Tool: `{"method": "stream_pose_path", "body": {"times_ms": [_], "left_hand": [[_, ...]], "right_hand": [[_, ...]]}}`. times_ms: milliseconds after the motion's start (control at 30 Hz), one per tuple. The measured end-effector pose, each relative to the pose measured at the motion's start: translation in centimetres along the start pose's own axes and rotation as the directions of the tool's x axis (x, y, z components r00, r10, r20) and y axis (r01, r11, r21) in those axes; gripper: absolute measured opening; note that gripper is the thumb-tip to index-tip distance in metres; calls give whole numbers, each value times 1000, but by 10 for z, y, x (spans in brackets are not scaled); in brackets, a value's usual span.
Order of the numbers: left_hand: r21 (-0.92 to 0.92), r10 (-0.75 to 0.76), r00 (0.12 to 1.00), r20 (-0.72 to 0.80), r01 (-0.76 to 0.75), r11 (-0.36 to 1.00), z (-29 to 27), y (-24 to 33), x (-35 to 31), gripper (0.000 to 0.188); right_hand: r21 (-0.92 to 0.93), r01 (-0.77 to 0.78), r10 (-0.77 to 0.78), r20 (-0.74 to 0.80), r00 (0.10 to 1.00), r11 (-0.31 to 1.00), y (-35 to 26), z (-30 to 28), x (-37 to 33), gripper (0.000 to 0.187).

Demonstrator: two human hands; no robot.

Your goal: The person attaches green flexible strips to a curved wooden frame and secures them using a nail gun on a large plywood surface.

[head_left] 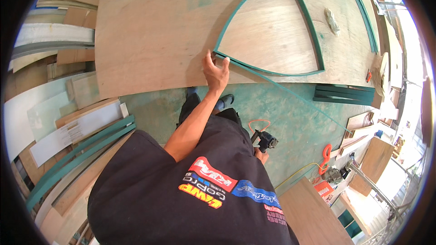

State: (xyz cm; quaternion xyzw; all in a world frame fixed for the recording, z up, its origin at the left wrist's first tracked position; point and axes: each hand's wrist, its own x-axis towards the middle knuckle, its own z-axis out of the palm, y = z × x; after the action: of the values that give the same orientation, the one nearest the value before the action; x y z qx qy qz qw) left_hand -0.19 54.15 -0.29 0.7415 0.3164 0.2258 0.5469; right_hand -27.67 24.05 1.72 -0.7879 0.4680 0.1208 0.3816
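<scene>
**Black shirt (pixel 145 190) nearest, green frame (pixel 307 25) upper centre**

Our left hand (pixel 216 73) pinches the frame's left corner; our right hand (pixel 262 155) grips a black tool (pixel 267 141), lower centre. We judge the frame light, springy, best held at corners.

Frame (pixel 309 27) — matt; tabletop (pixel 154 36) — smooth wood

A broad, pale plywood tabletop (pixel 154 31), smudged here and there with green, carries a curved green frame (pixel 307 22) with pointed corners. Right of that lies a crumpled, whitish scrap (pixel 332 22), then long green strips (pixel 363 11) along the far right side; a small orange-red tool (pixel 369 76) rests near the front right corner.
</scene>
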Motion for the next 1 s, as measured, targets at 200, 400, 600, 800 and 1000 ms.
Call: {"method": "stream_pose_path", "body": {"times_ms": [200, 400, 600, 800, 1000], "left_hand": [[49, -10, 992, 127, 4, 999, -12, 3, 6, 63], [81, 13, 989, 144, -24, 996, -7, -6, 9, 61], [69, -54, 983, 173, 42, 997, -8, 5, 9, 50], [101, -77, 979, 187, 59, 993, -10, 8, 12, 47], [38, 20, 997, 74, -23, 999, -3, -19, 14, 57]], "right_hand": [[288, -83, 75, 38, 996, 954, 6, -21, 63, 35], [626, 49, -105, 53, 993, 779, -95, -43, 119, 79], [740, -204, -85, 332, 939, 641, -115, -63, 211, 98], [804, -161, -79, 250, 965, 572, -148, -51, 257, 96], [800, -232, -127, 356, 926, 553, -171, -46, 262, 68]]}}
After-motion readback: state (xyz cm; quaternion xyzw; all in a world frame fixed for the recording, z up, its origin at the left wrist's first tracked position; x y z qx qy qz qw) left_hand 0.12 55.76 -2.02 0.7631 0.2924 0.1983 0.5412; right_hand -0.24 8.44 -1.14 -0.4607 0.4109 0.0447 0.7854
